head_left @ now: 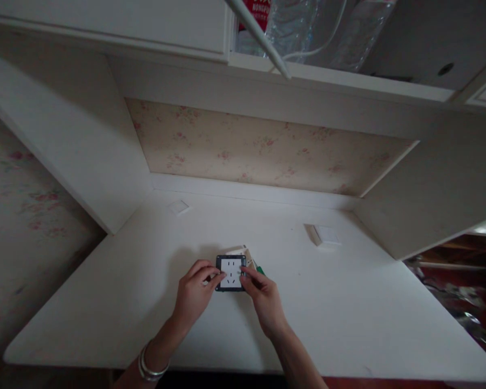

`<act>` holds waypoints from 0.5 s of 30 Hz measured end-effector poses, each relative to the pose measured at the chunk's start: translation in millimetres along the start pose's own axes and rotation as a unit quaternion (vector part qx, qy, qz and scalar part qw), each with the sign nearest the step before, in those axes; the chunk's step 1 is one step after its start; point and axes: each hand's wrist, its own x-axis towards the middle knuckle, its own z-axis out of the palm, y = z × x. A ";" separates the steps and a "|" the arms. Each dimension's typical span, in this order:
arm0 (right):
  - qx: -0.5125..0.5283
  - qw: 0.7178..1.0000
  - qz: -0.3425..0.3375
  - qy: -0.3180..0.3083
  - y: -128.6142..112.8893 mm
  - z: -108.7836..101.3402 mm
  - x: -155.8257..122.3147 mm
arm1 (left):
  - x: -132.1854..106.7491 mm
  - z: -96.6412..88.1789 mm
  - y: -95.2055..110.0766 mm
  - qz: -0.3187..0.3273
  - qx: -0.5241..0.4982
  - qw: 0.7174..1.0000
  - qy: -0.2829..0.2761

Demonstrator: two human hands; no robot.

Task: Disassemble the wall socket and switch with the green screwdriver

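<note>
A square wall socket (230, 273) with a white face and dark frame lies on the white desk (340, 324). My left hand (194, 294) pinches its left edge with curled fingers; silver bangles circle that wrist. My right hand (263, 297) grips the socket's right edge. A green-handled screwdriver (259, 268) pokes out just above my right hand, beside a pale flat piece (248, 253) behind the socket. Whether my right hand also holds the screwdriver is unclear.
A white switch plate (324, 235) lies on the desk at the right back. A small white square piece (179, 206) sits at the left back. Floral wallpaper backs the alcove; a shelf with plastic bottles (308, 27) hangs overhead. White side panels flank the desk.
</note>
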 end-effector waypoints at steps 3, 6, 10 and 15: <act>-0.014 1.000 -0.002 -0.009 0.9 1.0 -1.2 | -1.1 0.1 3.5 0.035 0.013 0.999 -0.014; -0.026 0.999 -0.015 -0.020 1.8 2.7 -2.8 | -0.9 1.0 8.2 0.032 -0.003 0.999 -0.007; -0.025 1.000 -0.004 -0.005 1.6 4.5 -3.4 | -0.4 2.3 16.8 0.027 -0.031 0.999 -0.024; 0.035 0.999 -0.010 0.005 0.3 9.8 -4.2 | 2.0 5.7 26.2 0.043 -0.044 0.997 -0.042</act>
